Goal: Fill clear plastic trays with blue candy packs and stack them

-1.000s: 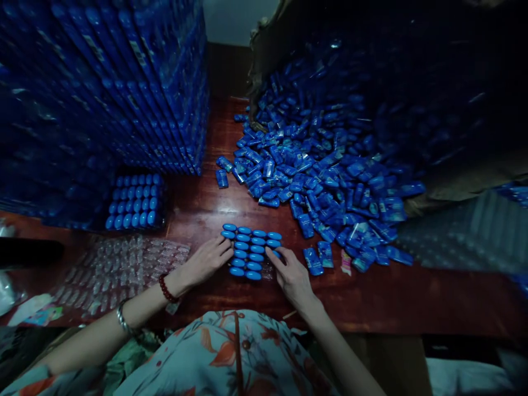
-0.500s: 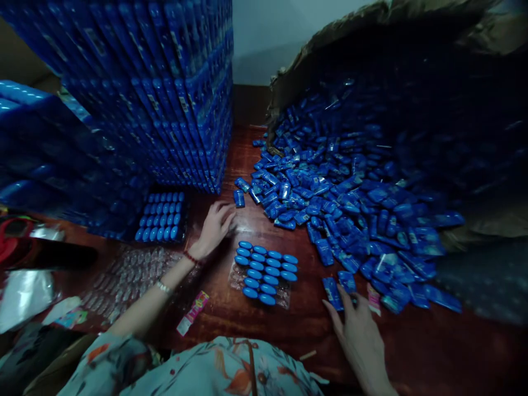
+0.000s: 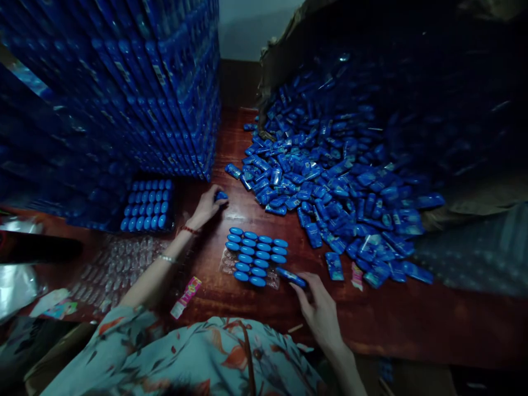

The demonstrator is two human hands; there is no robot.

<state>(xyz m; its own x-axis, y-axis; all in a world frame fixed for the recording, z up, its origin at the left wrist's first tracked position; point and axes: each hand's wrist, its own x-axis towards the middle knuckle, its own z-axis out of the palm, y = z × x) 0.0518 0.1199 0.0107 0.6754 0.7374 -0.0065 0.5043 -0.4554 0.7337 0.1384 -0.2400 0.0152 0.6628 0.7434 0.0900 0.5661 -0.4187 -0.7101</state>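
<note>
Since the frame half a second ago, the right hand [image 3: 319, 308] has moved left from a pair of packets toward the clear plastic blister sheet [image 3: 272, 279], bringing one glossy blue oblong packet [image 3: 291, 276] with it; one flat blue foil packet [image 3: 334, 266] remains at the pickup point. On my remote head view, the right hand pinches its packet between thumb and fingers, just beside the near-right corner of the sheet; I cannot tell whether the two touch. The left hand [image 3: 206, 208] is now closed on a small blue wrapped packet [image 3: 221, 195], partly hidden by the fingers, beyond the sheet's far-left corner; I cannot tell whether that packet is lifted clear of the reddish-brown wooden table [image 3: 371, 313]. Shiny bright-blue oval pieces [image 3: 262, 254] stand in rows on the sheet, with bare cavities visible at both near corners. To the right, a loose heap of blue packets [image 3: 313, 187] spills from a torn brown cardboard box [image 3: 466, 206]. To the left, I observe unfilled transparent blister sheets [image 3: 119, 269] lying near a tall stack of blue filled packs [image 3: 177, 93].
</note>
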